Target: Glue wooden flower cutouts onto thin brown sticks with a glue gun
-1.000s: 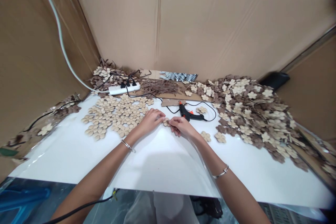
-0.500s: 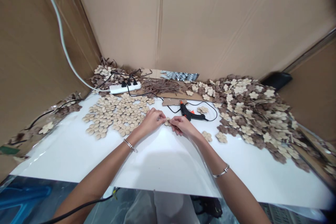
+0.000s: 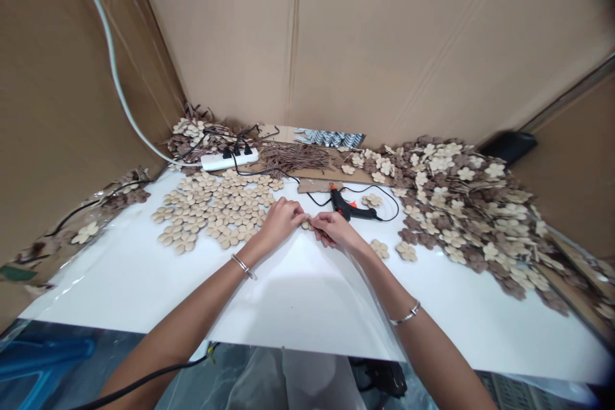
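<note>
A small beige flower (image 3: pixel 306 225) is between the fingertips of both hands, low over the white tabletop, and largely covered by them. My left hand (image 3: pixel 283 223) pinches it from the left with thumb and forefinger. From the right, my right hand (image 3: pixel 335 229) is closed on its edge, the other fingers curled under; whether those fingers hold anything else cannot be seen. Just beyond my right hand lies a black glue gun (image 3: pixel 348 206) with an orange tip. Many beige flowers (image 3: pixel 230 208) are spread out left of my left hand.
A white power strip (image 3: pixel 229 159) with black plugs sits at the back left. Thin brown strips (image 3: pixel 298 159) lie on cardboard at the rear. Brown and beige flowers (image 3: pixel 456 198) are heaped on the right. Cardboard walls (image 3: pixel 346 45) enclose the table (image 3: pixel 288 307).
My left fingertips have moved slightly right, closing in on the flower and covering more of it. My right hand has hardly moved.
</note>
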Tool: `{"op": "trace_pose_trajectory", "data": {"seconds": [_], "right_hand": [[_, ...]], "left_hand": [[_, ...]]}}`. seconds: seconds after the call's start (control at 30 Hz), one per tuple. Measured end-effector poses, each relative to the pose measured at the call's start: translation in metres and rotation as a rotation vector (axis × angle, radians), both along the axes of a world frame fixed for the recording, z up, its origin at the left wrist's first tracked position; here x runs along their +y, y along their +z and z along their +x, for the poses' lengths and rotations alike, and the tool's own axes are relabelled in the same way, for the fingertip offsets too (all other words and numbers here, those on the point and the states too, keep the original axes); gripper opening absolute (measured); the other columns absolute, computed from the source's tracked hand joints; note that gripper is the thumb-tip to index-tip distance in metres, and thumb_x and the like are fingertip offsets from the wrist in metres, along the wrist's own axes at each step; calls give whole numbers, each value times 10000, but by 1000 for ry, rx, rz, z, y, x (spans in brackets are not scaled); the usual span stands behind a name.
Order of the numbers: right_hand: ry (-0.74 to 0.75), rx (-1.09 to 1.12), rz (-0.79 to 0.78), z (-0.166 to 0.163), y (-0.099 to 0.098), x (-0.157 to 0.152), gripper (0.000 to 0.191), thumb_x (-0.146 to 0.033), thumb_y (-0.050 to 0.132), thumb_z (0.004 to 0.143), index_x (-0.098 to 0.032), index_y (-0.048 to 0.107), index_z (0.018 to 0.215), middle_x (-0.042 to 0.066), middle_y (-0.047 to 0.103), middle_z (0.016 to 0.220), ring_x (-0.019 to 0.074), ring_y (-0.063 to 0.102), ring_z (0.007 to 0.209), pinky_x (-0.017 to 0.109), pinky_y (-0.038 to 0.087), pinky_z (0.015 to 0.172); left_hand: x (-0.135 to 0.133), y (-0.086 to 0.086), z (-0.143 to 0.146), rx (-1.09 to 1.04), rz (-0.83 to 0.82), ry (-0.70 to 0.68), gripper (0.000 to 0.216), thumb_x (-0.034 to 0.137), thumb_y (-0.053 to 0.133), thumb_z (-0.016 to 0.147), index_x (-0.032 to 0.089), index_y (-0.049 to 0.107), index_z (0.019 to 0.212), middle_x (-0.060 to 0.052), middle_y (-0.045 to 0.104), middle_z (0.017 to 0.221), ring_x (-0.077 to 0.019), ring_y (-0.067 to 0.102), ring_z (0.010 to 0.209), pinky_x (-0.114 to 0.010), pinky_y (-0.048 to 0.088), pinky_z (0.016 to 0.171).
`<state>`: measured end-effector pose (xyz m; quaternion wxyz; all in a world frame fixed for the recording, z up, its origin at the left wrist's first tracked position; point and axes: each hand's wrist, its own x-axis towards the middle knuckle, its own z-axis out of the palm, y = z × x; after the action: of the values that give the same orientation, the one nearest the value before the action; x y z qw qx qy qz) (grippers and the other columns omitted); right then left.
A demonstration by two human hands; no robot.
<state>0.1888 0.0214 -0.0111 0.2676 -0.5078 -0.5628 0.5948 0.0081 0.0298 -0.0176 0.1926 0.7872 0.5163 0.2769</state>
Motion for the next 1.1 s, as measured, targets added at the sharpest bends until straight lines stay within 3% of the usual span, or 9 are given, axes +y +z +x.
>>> {"op": "trace_pose_trajectory", "data": {"seconds": [0.33,0.77,1.0,1.1], "right_hand": [[-14,-59,24,-3,5,-1,215,-233,528,849,-175,523,642,-38,555,469,57,405,296,189,193,294],[-70,-277,163,-13,11,-6,292,-236,533,858,-185,495,573,-53,505,409,56,376,297,187,301,362],[-29,-366,165,-11,12,-4,313,-276,520,857,-199,476,557,-34,505,421,78,403,327,216,340,411],[-52,-543,340,-7,11,-12,250,-310,522,860,-191,542,640,11,591,541,120,499,454,240,366,497]], "left_hand": [[2,-5,3,-22,7,30,187,338,651,869,193,670,751,-46,704,813,-246,544,927,-337,412,770],[3,-12,3,-17,27,42,186,338,658,862,193,649,746,-41,704,801,-236,552,900,-345,419,779],[4,-14,3,-11,30,40,191,354,657,861,197,650,753,-43,701,802,-235,557,890,-349,425,786],[2,-13,3,-10,30,51,199,359,647,868,195,652,755,-48,702,815,-238,560,910,-349,423,795]]}}
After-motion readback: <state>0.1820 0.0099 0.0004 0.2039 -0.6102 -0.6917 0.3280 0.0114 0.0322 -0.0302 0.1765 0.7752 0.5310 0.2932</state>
